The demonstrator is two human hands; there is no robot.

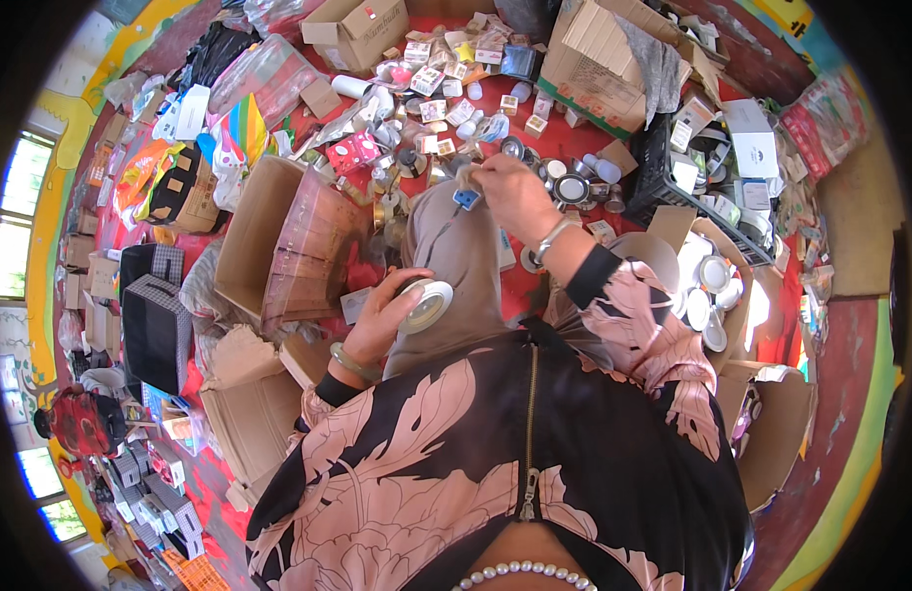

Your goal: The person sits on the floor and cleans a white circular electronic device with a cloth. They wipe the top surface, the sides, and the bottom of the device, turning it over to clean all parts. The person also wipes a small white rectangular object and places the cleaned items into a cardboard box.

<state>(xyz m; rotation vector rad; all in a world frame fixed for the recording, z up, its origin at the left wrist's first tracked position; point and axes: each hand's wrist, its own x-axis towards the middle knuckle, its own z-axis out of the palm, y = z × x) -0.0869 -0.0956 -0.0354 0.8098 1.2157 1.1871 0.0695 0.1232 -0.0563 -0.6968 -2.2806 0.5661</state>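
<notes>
My left hand (382, 315) cups a round white lamp fitting (423, 303) over my lap while my right hand (513, 195) fingers pinch its small blue connector (466, 198); next, I reckon, careful seating of that plug.

Black-and-pink leaf-print zipped top (456, 443), pearl necklace (520, 571), wristwatch (552, 236)

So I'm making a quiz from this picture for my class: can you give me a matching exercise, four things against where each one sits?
Things:
1. round white lamp
2. small blue clip
3. black crate
4. checked box

Places:
A. on the floor at the person's far left
B. in the left hand
C. at the right hand
D. at the right, full of small boxes

Pairs: 1-B, 2-C, 3-D, 4-A
</notes>
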